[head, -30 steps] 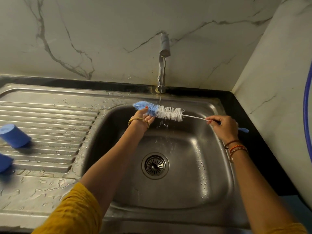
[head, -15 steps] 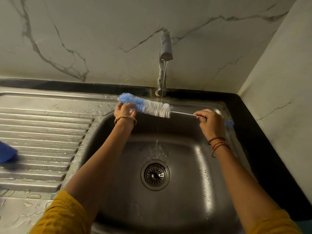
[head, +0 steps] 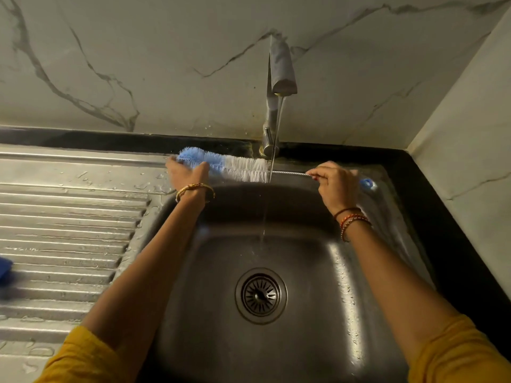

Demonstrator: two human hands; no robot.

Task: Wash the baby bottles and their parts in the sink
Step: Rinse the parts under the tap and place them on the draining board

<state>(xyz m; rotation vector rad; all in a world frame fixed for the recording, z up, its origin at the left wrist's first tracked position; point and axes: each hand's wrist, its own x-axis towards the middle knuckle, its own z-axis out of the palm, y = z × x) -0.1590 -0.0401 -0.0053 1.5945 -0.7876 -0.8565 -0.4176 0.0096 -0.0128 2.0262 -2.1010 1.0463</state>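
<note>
A bottle brush (head: 243, 168) with blue and white bristles, a twisted wire stem and a blue handle end lies level across the back of the steel sink (head: 345, 313). My left hand (head: 188, 172) grips the blue bristle end at the sink's back left corner. My right hand (head: 336, 183) pinches the wire stem near the handle. A thin stream runs from the tap (head: 280, 70) and strikes the brush where the white bristles meet the stem. No bottle or bottle part is in the basin.
A ribbed, wet steel drainboard (head: 69, 225) lies to the left, with a blue object (head: 5, 268) cut off at its left edge. The drain (head: 260, 294) sits mid-basin. Marble walls stand behind and to the right, edged by black counter (head: 431, 205).
Both hands have carried the brush left and toward the back wall, so the stream now hits the stem end of the bristles. The view has shifted right; the blue objects have nearly left the frame.
</note>
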